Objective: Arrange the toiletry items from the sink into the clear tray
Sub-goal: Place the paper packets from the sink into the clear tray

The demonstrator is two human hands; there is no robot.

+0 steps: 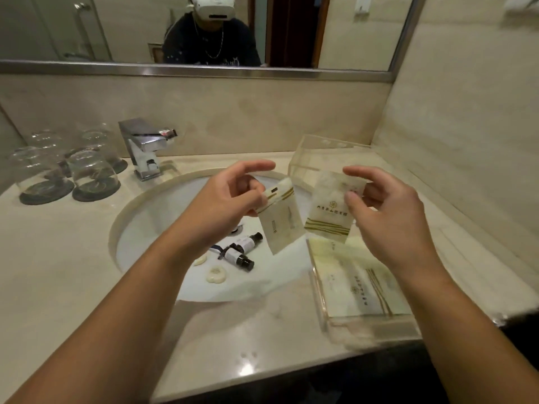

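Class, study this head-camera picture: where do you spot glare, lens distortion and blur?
Head view: glare spots on the counter near its front; wide-angle distortion bows the mirror frame; the clear tray is smeared at its near wall; the left sachet and right sachet, pinched by left hand and right hand, look soft.

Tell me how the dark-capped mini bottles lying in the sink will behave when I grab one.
The bottles look round and lie on their sides on the sloping sink basin, so a nudge would probably roll them toward the drain. They are small, so likely light, and seem rigid enough for a firm pinch.
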